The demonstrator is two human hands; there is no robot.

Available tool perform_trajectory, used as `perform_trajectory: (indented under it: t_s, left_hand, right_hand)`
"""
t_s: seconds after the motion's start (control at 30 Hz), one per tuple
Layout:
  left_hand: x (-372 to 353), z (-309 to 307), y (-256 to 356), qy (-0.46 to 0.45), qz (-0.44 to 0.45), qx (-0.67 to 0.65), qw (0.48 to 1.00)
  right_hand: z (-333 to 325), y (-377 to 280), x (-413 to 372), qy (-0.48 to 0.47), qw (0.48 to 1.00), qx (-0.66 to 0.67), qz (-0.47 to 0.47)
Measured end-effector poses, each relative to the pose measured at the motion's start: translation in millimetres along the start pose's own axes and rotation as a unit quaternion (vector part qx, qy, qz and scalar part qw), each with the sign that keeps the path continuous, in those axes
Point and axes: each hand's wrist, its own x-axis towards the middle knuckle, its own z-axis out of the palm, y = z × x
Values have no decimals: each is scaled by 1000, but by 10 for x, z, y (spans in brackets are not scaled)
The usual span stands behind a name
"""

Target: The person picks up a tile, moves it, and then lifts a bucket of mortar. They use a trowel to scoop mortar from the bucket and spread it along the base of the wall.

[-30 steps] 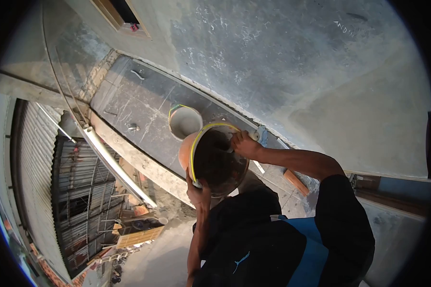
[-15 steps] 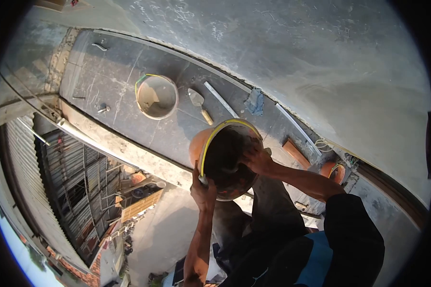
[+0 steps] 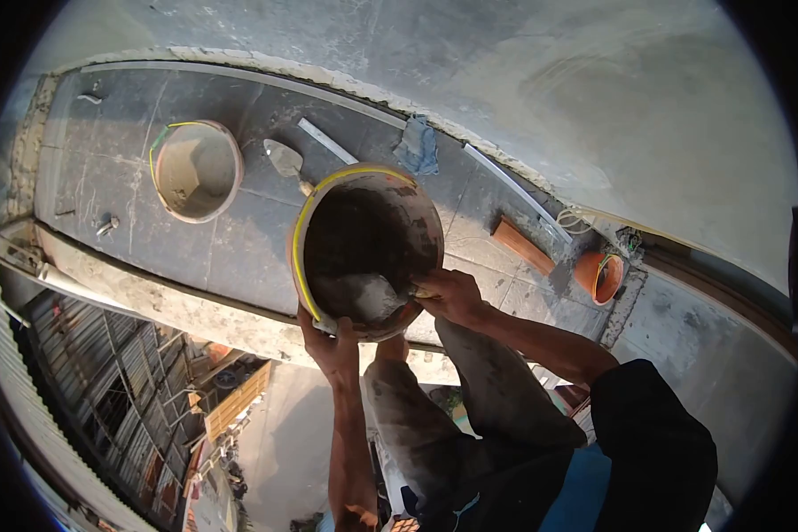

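An orange bucket [image 3: 428, 217] with a yellow handle is tilted toward me above my legs, its inside dark and smeared with grey. My left hand [image 3: 332, 344] is closed on its lower left rim, beside the end of the yellow handle. At the lower right rim, my right hand [image 3: 452, 297] is closed around the grip of what looks like a trowel [image 3: 372, 297], its pale grey blade inside the bucket. The fingers hide most of the grip. A second trowel [image 3: 284, 160] lies on the ledge behind the bucket, its handle end partly covered.
Another bucket [image 3: 235, 182] with grey material stands on the tiled ledge [image 3: 266, 226]. A metal bar [image 3: 328, 140], a blue cloth [image 3: 417, 146], a brown block [image 3: 523, 246] and a small orange pail [image 3: 599, 277] line the wall side. The ledge's outer edge drops to a lower level.
The bucket has moved left in view and its mouth faces me more. My right hand has come from inside the bucket to its lower right rim. The view has shifted too.
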Motion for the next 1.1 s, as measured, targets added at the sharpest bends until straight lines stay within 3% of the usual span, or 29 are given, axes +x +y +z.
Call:
perform_trajectory:
  t_s: [0.07,0.2,0.27,0.37,0.53,0.57,0.7,0.77,0.8,0.87,0.93,0.97,1.1]
  left_hand:
    - [33,151,66,-3,-85,-79,993]
    - [168,415,-445,-32,-76,-86,993]
    - [295,594,-689,-45,-79,-81,993]
    - [576,815,-1183,-83,-12,-87,993]
    - [1066,1017,-1630,-163,-9,-53,985]
    - [1106,1104,-1647,-151,-12,-59,987]
    - [1392,1101,-1822,-169,3,11,986]
    - [1580,924,-1926,-197,-20,39,979]
    - [1533,1049,-1880,-155,8,42,987]
    - [1566,1012,-1893,-155,11,56,986]
    - [1532,1013,-2054,-87,35,60,994]
    - [1554,898,-2118,-139,24,56,988]
    - [1443,733,-2321,-115,22,63,991]
  right_hand:
    - [118,171,-27,42,999,13,9]
    - [179,603,-44,154,984,89,-4]
    - [184,920,-5,163,982,95,-9]
    - [127,1434,-26,192,975,108,10]
    - [265,2801,-250,236,954,153,106]
    - [265,3131,-286,234,962,101,102]
    - [430,4232,-351,295,936,131,139]
    - [529,4648,-353,343,900,218,157]
    - [551,4847,-310,342,902,215,153]
    - [645,5189,-322,380,875,260,152]
    - [675,5590,-349,375,897,172,163]
    - [706,5647,-396,366,892,187,187]
    - [526,5882,-204,333,895,224,193]
